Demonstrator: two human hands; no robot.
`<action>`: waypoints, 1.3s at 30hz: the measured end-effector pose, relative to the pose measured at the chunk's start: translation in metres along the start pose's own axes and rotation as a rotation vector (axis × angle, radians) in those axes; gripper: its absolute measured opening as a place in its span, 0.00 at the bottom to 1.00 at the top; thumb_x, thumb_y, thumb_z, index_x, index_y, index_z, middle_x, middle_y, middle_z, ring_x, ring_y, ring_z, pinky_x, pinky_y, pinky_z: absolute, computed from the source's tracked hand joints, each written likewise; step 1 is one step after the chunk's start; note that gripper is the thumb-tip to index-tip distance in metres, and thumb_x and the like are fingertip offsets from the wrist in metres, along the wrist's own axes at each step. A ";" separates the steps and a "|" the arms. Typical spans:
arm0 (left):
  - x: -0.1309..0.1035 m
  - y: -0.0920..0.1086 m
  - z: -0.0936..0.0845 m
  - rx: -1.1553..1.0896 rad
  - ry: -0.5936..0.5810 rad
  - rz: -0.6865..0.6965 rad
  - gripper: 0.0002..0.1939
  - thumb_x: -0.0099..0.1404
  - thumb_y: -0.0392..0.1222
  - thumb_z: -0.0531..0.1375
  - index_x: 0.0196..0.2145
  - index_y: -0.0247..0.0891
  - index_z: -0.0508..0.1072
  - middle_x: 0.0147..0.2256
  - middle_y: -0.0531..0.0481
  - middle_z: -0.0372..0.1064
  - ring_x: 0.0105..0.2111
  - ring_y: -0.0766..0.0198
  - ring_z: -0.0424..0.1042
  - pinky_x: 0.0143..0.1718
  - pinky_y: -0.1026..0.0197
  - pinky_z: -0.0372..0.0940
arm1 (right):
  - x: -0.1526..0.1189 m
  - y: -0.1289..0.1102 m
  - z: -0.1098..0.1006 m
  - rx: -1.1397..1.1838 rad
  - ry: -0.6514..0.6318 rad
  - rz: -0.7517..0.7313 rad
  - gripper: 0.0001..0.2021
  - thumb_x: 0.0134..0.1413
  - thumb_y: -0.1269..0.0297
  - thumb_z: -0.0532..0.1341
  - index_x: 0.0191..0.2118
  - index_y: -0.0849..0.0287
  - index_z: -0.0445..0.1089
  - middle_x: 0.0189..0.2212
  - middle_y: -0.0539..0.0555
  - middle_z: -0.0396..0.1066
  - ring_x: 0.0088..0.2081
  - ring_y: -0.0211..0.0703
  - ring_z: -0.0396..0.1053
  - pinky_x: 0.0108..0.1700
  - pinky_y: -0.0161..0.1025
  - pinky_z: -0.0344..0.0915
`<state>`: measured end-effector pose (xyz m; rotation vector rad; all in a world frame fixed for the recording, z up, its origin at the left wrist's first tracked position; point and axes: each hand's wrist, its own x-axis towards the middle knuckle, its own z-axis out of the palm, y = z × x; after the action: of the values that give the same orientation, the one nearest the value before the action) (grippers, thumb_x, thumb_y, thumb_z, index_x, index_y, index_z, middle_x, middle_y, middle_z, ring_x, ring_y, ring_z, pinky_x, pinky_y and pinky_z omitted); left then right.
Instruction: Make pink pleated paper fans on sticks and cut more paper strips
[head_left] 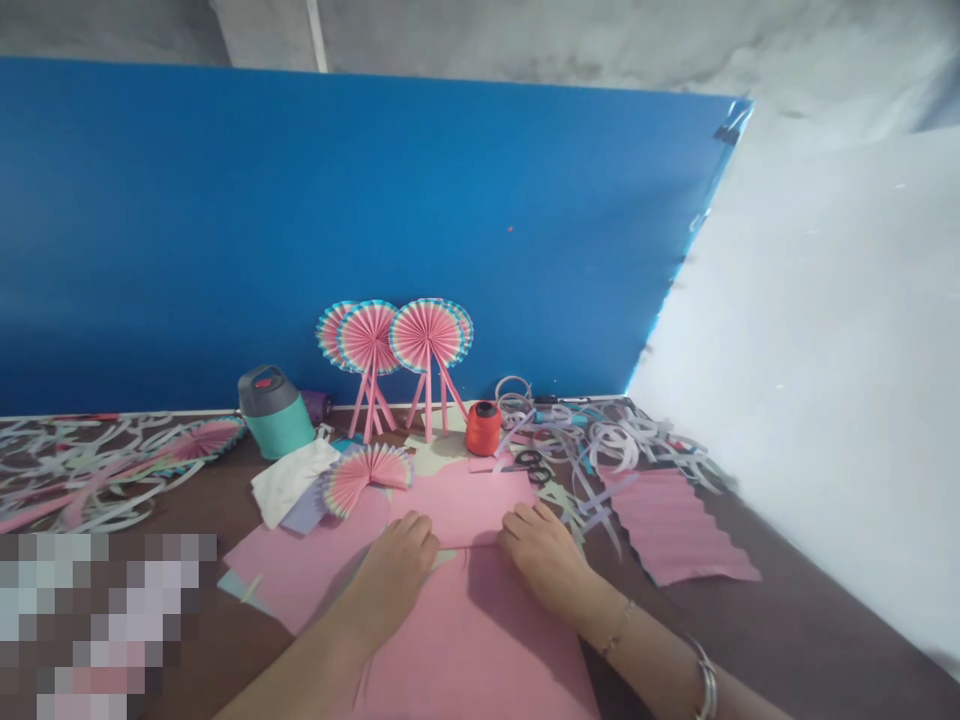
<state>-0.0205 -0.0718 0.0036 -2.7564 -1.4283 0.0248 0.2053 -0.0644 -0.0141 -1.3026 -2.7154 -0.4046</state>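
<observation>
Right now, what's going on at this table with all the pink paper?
A person has both hands on a pink sheet, the left hand and right hand curled near its closer corners. Beyond it, round pleated fans stand on pink sticks before a blue board, near a red spool. A partly spread fan lies beyond the left hand, a creased pink sheet to the right.

Left grip (405, 555) and left forearm (334, 640): bare. Right grip (544, 555): bare-fingered. Right wrist (596, 600): one thin chain bracelet (619, 630) is worn, fine links blurred. Right forearm (660, 650), nearer: smooth, rounded, silver-coloured bangle (707, 680) is worn, seemingly double-banded.
</observation>
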 end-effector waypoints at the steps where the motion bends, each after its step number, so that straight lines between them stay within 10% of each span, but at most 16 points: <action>1: 0.000 0.000 0.000 -0.003 -0.009 -0.002 0.13 0.61 0.25 0.49 0.35 0.36 0.69 0.36 0.45 0.66 0.40 0.54 0.64 0.40 0.53 0.61 | 0.000 0.000 0.000 -0.004 -0.010 0.005 0.04 0.53 0.74 0.60 0.30 0.60 0.69 0.29 0.55 0.67 0.35 0.46 0.60 0.35 0.43 0.48; 20: 0.006 -0.012 -0.004 -0.296 -0.003 -0.109 0.11 0.63 0.30 0.49 0.40 0.38 0.67 0.41 0.46 0.66 0.41 0.59 0.65 0.44 0.58 0.59 | 0.001 0.007 -0.007 0.318 -0.108 0.226 0.17 0.50 0.83 0.51 0.43 0.60 0.66 0.41 0.55 0.67 0.41 0.46 0.61 0.42 0.40 0.50; 28: 0.008 -0.003 -0.002 -0.113 0.009 -0.034 0.14 0.66 0.35 0.50 0.47 0.45 0.67 0.40 0.47 0.64 0.41 0.58 0.64 0.39 0.57 0.60 | 0.002 0.000 -0.007 0.115 -0.017 0.038 0.20 0.56 0.77 0.54 0.52 0.53 0.63 0.38 0.54 0.65 0.38 0.45 0.59 0.39 0.42 0.48; 39: 0.007 0.015 -0.005 0.055 -0.071 -0.018 0.20 0.61 0.24 0.49 0.48 0.36 0.67 0.41 0.44 0.67 0.41 0.55 0.65 0.36 0.58 0.62 | 0.005 -0.007 -0.003 0.053 -0.022 -0.045 0.06 0.59 0.71 0.57 0.41 0.58 0.69 0.36 0.54 0.65 0.36 0.44 0.57 0.33 0.42 0.48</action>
<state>-0.0043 -0.0748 0.0082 -2.7236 -1.4459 0.1600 0.1964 -0.0660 -0.0119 -1.2425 -2.7578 -0.3214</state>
